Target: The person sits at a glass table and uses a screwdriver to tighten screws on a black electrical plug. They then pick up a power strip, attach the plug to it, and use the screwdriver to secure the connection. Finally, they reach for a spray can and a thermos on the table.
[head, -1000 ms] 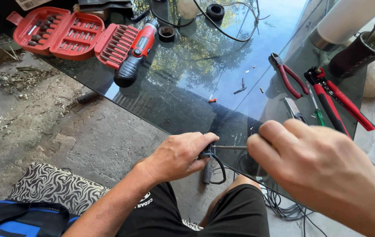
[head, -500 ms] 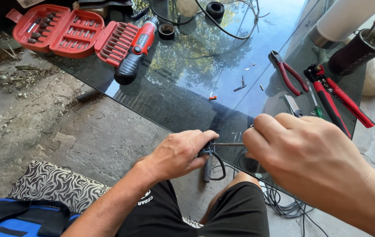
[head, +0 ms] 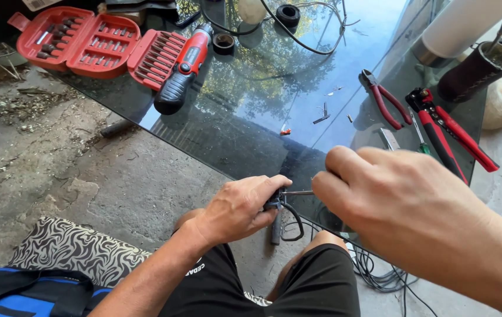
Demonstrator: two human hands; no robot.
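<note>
At the far left a blue bag [head: 10, 293] and a black-and-white patterned cushion [head: 75, 249] lie on the concrete floor [head: 86, 170]. Up on the dark glass bench [head: 251, 111], a red bit case [head: 92, 41] lies open, and just beside it rests a red-and-black screwdriver [head: 183, 70]. At the near edge of the bench, above the person's knees, the left hand [head: 242, 208] is closed around a small dark cable end [head: 279, 202], whose black loop hangs under the fingers. A thin metal shaft [head: 298, 192] runs from that piece across to the right hand [head: 397, 205], which is pinched shut on it; this hand is large in the foreground and hides the rest of the tool as well as part of the bench behind it. A small red scrap [head: 285, 131] lies mid-bench. Further right are red-handled pliers [head: 386, 103], a red-and-black wire stripper [head: 447, 126] and a dark cup [head: 477, 70]. Black cables [head: 380, 273] lie tangled on the floor below.
</note>
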